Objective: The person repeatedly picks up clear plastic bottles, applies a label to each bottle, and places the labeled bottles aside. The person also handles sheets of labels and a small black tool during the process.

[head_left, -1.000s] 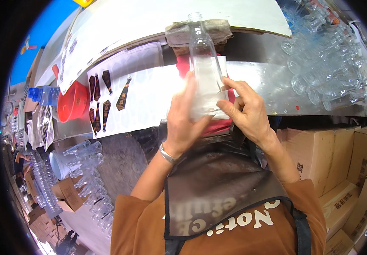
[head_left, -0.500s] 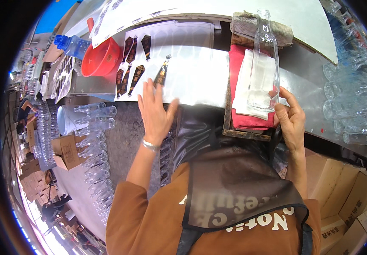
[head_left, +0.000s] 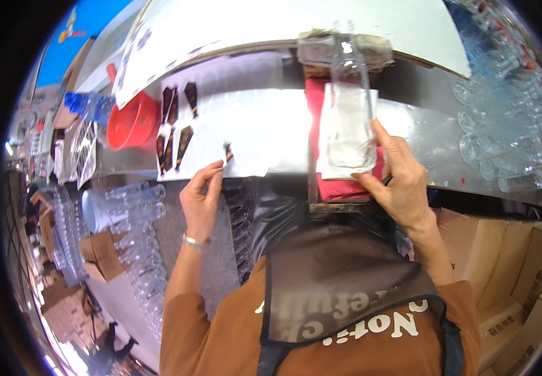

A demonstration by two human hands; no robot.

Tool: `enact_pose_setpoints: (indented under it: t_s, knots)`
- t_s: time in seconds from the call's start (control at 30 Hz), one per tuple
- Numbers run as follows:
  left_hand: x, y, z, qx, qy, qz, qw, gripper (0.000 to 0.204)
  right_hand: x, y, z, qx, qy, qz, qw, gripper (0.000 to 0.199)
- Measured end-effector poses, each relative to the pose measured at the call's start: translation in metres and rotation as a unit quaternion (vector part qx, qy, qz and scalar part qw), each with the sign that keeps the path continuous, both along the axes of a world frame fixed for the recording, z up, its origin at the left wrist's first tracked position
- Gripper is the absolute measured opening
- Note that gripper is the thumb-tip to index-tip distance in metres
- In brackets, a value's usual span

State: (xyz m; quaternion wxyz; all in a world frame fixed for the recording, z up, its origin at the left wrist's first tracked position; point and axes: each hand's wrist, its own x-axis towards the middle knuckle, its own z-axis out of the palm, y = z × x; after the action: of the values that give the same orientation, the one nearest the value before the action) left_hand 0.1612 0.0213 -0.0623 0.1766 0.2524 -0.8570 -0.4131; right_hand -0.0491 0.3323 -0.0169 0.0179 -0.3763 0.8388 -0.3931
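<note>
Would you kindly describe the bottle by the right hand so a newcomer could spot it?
At the metal bench, find the wooden frame holding red cloth. Over that cloth lies a clear glass bottle, the right hand at its base. Unlike the clustered bottles farther right, it lies alone, its neck over a rag.

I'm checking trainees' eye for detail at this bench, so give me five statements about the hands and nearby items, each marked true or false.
1. The right hand is at the base end of the clear glass bottle. True.
2. The bottle stands upright on its base. False: it lies down, over the red cloth, its neck pointing away from the person.
3. The left hand has a dark label at its fingertips. True.
4. A wristband is on the right wrist. False: the silver-coloured wristband is on the left wrist.
5. The red basin is to the left of the bottle. True.
</note>
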Motion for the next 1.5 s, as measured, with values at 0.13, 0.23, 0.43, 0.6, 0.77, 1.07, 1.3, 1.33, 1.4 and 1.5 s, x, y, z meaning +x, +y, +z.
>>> enact_pose_setpoints:
  t_s: [0.13,0.23,0.43,0.6,0.77,1.07,1.3,1.33,1.4,1.5]
  knots:
    - [-0.059,0.018,0.032,0.301,0.087,0.027,0.949,0.019,0.0,-0.001,0.001,0.011,0.03,0.007,0.999,0.082]
    - [-0.136,0.063,0.068,0.119,0.208,-0.1,0.966,0.012,0.002,-0.001,0.002,0.026,0.021,0.005,0.999,0.081]
    - [-0.169,0.115,0.089,-0.275,0.169,-0.256,0.911,0.013,0.002,-0.002,0.003,0.016,0.021,0.001,1.0,0.084]
    - [-0.149,0.129,0.09,-0.259,0.108,-0.254,0.926,0.014,0.0,0.001,0.002,0.032,-0.005,0.001,0.999,0.083]
    - [-0.176,0.108,0.086,-0.221,0.167,-0.26,0.925,0.033,-0.004,0.002,-0.001,0.008,-0.003,0.014,1.0,0.083]
    - [-0.181,0.108,0.056,-0.108,0.116,-0.205,0.966,0.058,-0.006,0.002,-0.002,0.002,-0.016,0.023,1.0,0.087]
    - [-0.183,0.105,0.061,-0.113,0.112,-0.212,0.964,0.059,-0.021,0.009,-0.002,-0.079,-0.133,0.071,0.985,0.08]
    - [-0.183,0.105,0.061,-0.115,0.112,-0.213,0.964,0.059,-0.023,0.01,-0.002,-0.08,-0.133,0.075,0.985,0.075]
    - [-0.184,0.106,0.061,-0.112,0.112,-0.21,0.965,0.059,-0.025,0.007,-0.001,-0.096,-0.187,0.069,0.975,0.071]
    - [-0.185,0.106,0.061,-0.119,0.112,-0.209,0.964,0.058,-0.025,0.006,-0.002,-0.107,-0.249,0.058,0.961,0.066]
